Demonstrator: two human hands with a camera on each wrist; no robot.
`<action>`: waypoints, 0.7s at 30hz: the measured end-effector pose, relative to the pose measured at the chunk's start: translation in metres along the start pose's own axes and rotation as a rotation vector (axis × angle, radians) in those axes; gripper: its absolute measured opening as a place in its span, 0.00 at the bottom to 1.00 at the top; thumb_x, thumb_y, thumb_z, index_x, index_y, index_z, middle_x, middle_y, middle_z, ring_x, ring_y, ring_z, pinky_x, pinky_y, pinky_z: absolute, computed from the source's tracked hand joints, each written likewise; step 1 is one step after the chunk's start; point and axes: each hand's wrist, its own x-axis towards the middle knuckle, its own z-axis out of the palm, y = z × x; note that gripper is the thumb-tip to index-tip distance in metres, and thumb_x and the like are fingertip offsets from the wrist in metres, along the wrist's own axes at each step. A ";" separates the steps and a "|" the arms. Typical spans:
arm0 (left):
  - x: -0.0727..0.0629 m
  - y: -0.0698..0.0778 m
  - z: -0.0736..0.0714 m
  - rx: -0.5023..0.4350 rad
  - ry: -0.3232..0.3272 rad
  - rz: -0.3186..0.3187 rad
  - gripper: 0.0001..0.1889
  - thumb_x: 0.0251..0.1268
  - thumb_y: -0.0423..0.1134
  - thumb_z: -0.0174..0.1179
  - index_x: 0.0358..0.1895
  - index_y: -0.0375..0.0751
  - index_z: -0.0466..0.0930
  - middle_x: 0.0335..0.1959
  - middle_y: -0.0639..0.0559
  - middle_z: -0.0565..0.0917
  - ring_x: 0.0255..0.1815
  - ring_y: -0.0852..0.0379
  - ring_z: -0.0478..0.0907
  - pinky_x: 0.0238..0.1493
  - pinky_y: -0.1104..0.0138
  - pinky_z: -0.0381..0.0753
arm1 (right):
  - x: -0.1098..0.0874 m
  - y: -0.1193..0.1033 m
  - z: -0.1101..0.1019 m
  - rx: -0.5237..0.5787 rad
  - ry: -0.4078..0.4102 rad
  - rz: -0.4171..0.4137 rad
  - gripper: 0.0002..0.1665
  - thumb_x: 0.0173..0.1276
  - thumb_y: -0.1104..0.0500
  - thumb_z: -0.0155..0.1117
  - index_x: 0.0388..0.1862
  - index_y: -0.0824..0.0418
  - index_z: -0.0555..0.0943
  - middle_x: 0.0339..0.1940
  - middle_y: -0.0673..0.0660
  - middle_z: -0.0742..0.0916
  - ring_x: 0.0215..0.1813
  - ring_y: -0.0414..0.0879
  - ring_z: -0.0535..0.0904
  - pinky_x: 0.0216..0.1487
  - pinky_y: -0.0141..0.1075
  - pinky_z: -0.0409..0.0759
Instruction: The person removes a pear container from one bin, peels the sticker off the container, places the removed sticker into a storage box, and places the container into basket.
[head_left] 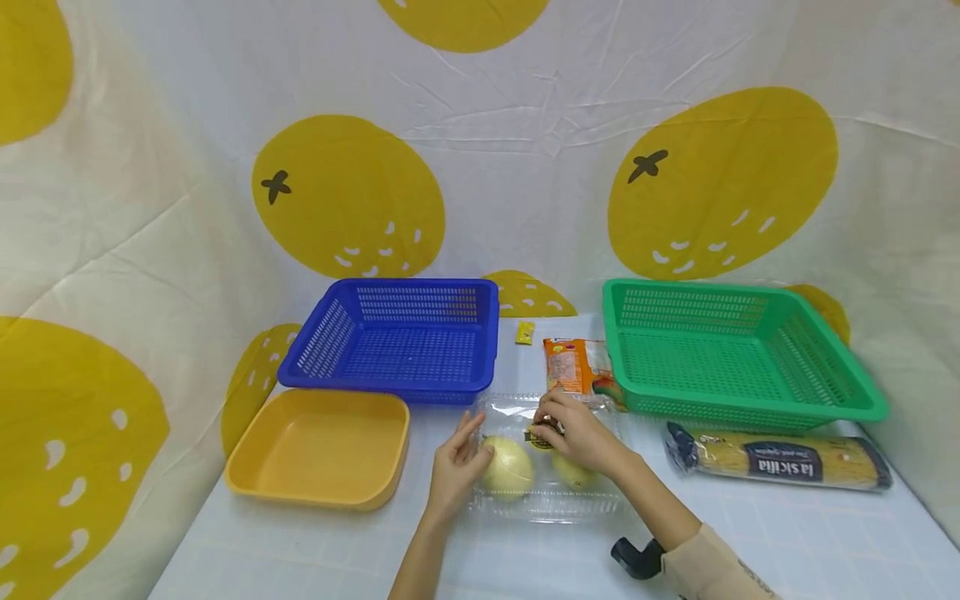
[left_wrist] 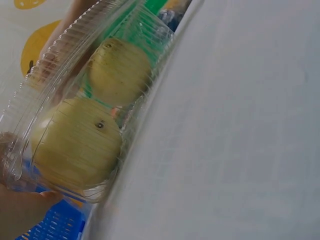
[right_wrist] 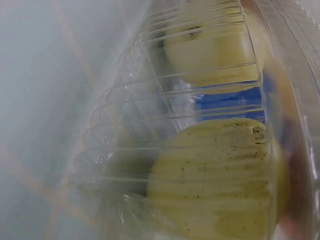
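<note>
A clear plastic clamshell box (head_left: 555, 506) lies on the table with two round, pale-yellow fruits inside, one on the left (head_left: 509, 468) and one on the right (head_left: 573, 473). My left hand (head_left: 455, 468) is at the box's left side, fingers extended along it and thumb over the left fruit. Bent fingers of my right hand (head_left: 573, 429) rest on top of the box beside its dark label (head_left: 542, 437). I cannot tell whether they pinch the plastic. In the right wrist view the ribbed wall stands before the speckled near fruit (right_wrist: 215, 180).
Behind the box stand a blue basket (head_left: 408, 396) and a green basket (head_left: 750, 408). An orange tray (head_left: 322, 450) is at the left, a spaghetti pack (head_left: 780, 458) at the right. An orange packet (head_left: 567, 367), small yellow sachet (head_left: 525, 332) and black pipe elbow (head_left: 636, 558) lie nearby.
</note>
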 end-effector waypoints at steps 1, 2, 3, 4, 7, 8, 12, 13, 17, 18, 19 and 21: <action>0.000 0.000 0.000 -0.005 -0.001 -0.001 0.25 0.56 0.26 0.59 0.60 0.32 0.72 0.71 0.33 0.57 0.73 0.41 0.50 0.66 0.60 0.58 | 0.000 0.000 0.000 0.000 0.012 -0.003 0.04 0.61 0.62 0.67 0.31 0.60 0.80 0.34 0.51 0.77 0.32 0.39 0.73 0.32 0.28 0.77; 0.000 0.000 0.000 -0.008 -0.001 0.000 0.25 0.56 0.26 0.59 0.60 0.32 0.72 0.71 0.33 0.57 0.73 0.41 0.50 0.66 0.60 0.58 | 0.001 0.000 0.000 -0.001 0.019 -0.004 0.04 0.61 0.62 0.67 0.32 0.61 0.80 0.35 0.51 0.77 0.32 0.39 0.74 0.33 0.28 0.78; 0.001 0.001 0.000 -0.009 -0.001 0.001 0.25 0.57 0.26 0.59 0.60 0.32 0.73 0.71 0.33 0.57 0.73 0.41 0.49 0.66 0.60 0.58 | 0.001 0.001 0.000 0.007 0.022 -0.004 0.04 0.61 0.62 0.67 0.33 0.61 0.81 0.36 0.52 0.78 0.32 0.39 0.75 0.33 0.28 0.78; 0.001 0.001 0.000 -0.011 -0.001 0.002 0.25 0.57 0.26 0.59 0.60 0.32 0.73 0.71 0.33 0.57 0.73 0.41 0.49 0.66 0.59 0.58 | 0.001 0.001 -0.001 0.014 0.023 -0.001 0.04 0.61 0.62 0.67 0.32 0.61 0.82 0.36 0.52 0.78 0.32 0.39 0.75 0.33 0.28 0.78; 0.002 0.000 0.001 -0.009 -0.008 0.005 0.24 0.57 0.26 0.60 0.60 0.32 0.72 0.71 0.33 0.56 0.73 0.40 0.49 0.66 0.58 0.57 | 0.001 0.002 -0.002 0.018 0.021 0.009 0.02 0.60 0.62 0.68 0.30 0.59 0.82 0.35 0.52 0.78 0.32 0.40 0.74 0.32 0.29 0.77; 0.002 0.000 0.001 -0.004 -0.009 0.006 0.24 0.57 0.26 0.60 0.60 0.32 0.73 0.71 0.33 0.56 0.73 0.40 0.49 0.66 0.58 0.57 | 0.002 0.002 -0.003 0.019 0.015 0.014 0.02 0.60 0.62 0.68 0.29 0.58 0.82 0.34 0.51 0.78 0.32 0.40 0.74 0.32 0.29 0.76; 0.002 0.000 0.000 0.002 -0.014 0.003 0.24 0.58 0.28 0.60 0.61 0.33 0.72 0.71 0.34 0.56 0.73 0.40 0.49 0.67 0.57 0.57 | 0.003 0.000 -0.003 -0.003 -0.011 0.040 0.03 0.60 0.61 0.68 0.28 0.58 0.82 0.33 0.50 0.78 0.32 0.40 0.75 0.32 0.29 0.77; 0.002 0.000 0.000 0.000 -0.014 0.003 0.24 0.58 0.28 0.60 0.61 0.33 0.72 0.71 0.34 0.56 0.73 0.40 0.49 0.67 0.57 0.57 | 0.004 -0.001 -0.003 -0.006 -0.028 0.054 0.03 0.61 0.61 0.67 0.29 0.58 0.82 0.33 0.50 0.78 0.32 0.40 0.75 0.33 0.29 0.78; 0.000 0.000 0.000 -0.007 -0.011 0.002 0.24 0.58 0.27 0.60 0.60 0.32 0.72 0.71 0.34 0.56 0.73 0.41 0.49 0.66 0.58 0.57 | 0.005 -0.003 -0.003 -0.022 -0.093 0.099 0.03 0.63 0.60 0.65 0.31 0.59 0.82 0.34 0.49 0.79 0.33 0.39 0.75 0.35 0.30 0.78; 0.000 0.000 0.000 -0.010 -0.011 0.000 0.24 0.58 0.27 0.60 0.60 0.32 0.73 0.71 0.34 0.56 0.73 0.41 0.49 0.66 0.59 0.57 | 0.004 -0.003 -0.003 -0.028 -0.098 0.102 0.03 0.63 0.60 0.65 0.31 0.59 0.82 0.34 0.49 0.79 0.34 0.39 0.76 0.35 0.30 0.78; 0.000 0.000 0.000 -0.011 -0.012 0.003 0.24 0.58 0.27 0.59 0.60 0.31 0.73 0.71 0.33 0.56 0.73 0.41 0.49 0.66 0.59 0.57 | 0.004 -0.003 -0.002 -0.032 -0.099 0.102 0.03 0.64 0.60 0.65 0.31 0.58 0.82 0.34 0.49 0.79 0.33 0.39 0.75 0.34 0.29 0.78; -0.001 0.000 0.000 -0.009 -0.017 0.008 0.24 0.58 0.27 0.59 0.60 0.31 0.72 0.71 0.33 0.56 0.73 0.40 0.49 0.66 0.60 0.58 | 0.003 -0.004 -0.002 -0.046 -0.091 0.082 0.05 0.63 0.60 0.65 0.28 0.57 0.81 0.33 0.48 0.78 0.32 0.38 0.74 0.33 0.29 0.77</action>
